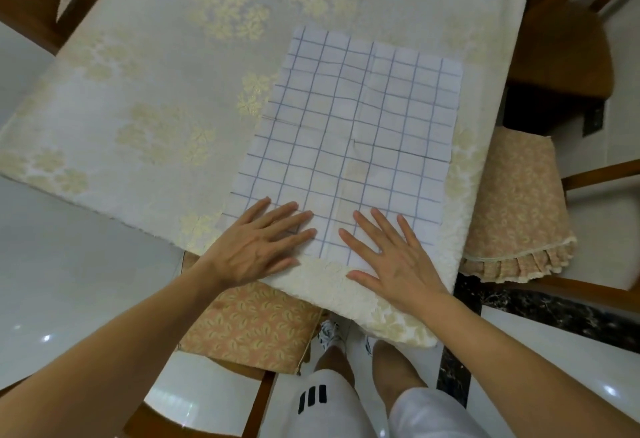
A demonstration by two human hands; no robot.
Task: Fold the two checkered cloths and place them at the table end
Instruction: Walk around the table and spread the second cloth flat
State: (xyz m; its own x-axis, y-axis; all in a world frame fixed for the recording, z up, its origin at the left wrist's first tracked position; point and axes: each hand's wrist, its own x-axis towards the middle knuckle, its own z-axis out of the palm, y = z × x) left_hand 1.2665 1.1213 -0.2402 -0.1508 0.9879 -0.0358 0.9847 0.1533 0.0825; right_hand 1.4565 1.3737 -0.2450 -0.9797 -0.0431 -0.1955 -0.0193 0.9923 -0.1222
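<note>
Observed: one checkered cloth [349, 146] lies flat on the worktop [145, 91], toward its right side, running from the near edge toward the far end. A crease runs lengthwise down its middle, and a second layer appears to show along the far-left margin; whether this is the second cloth underneath or a fold of the same one cannot be told. No separate second cloth is in view.

Hands: the left hand [258, 247] and right hand [391, 257] both rest palm-down on the near end of the cloth, fingers straight and spread, pinching nothing. The right palm sits partly on the tablecloth [329, 285] at the near edge.

Judgement: the cloth is being flattened before a fold, so little of the task looks done.

Risks:
- The tablecloth is loose and overhangs the near corner. Pushing outward with flat palms could drag it along and shift or ripple the cloth.
- The cloth lies close to the right edge of the worktop, beside a chair cushion [516, 202]. A careless lift could send it over that edge.
- If two layers are present and offset, folding them together would give uneven edges.
- The existing crease may pull a new fold off line unless corners are matched.
</note>
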